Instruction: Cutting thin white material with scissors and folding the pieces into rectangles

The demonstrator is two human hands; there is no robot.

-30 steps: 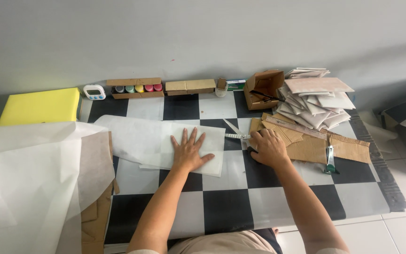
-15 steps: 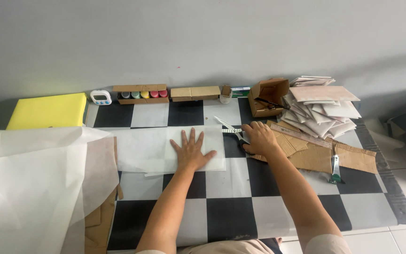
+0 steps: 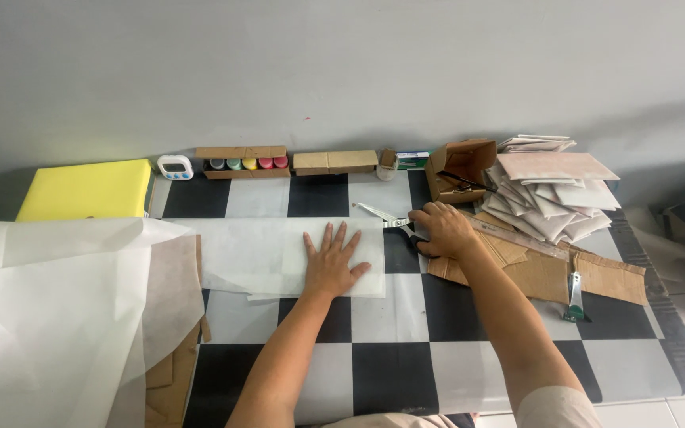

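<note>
So the left hand (image 3: 331,261) is lying flat with fingers spread, pressing down on a white tissue sheet (image 3: 279,255) that's stretched across the middle of the checkered desk (image 3: 390,372), so that grip is open, holding nothing, just pinning the sheet. The right hand (image 3: 441,231) is curled closed around the handles of a pair of scissors (image 3: 386,219), blades pointing left toward the sheet's far right corner, just beside its edge. Under the right wrist there's a flat piece of brown cardboard (image 3: 545,273) with a ruler (image 3: 517,238) lying on it and a small metal clip (image 3: 574,292) near the desk's right edge. Along the far edge of the desk: a yellow pad (image 3: 85,190) at the far left corner, a little white timer (image 3: 174,166), a cardboard tray of coloured bottles (image 3: 243,162), a small open cardboard box (image 3: 457,168), and a heap of white folded packets (image 3: 552,190) at the far right. A big loose pile of white tissue (image 3: 49,317) hangs over the left edge.
</note>
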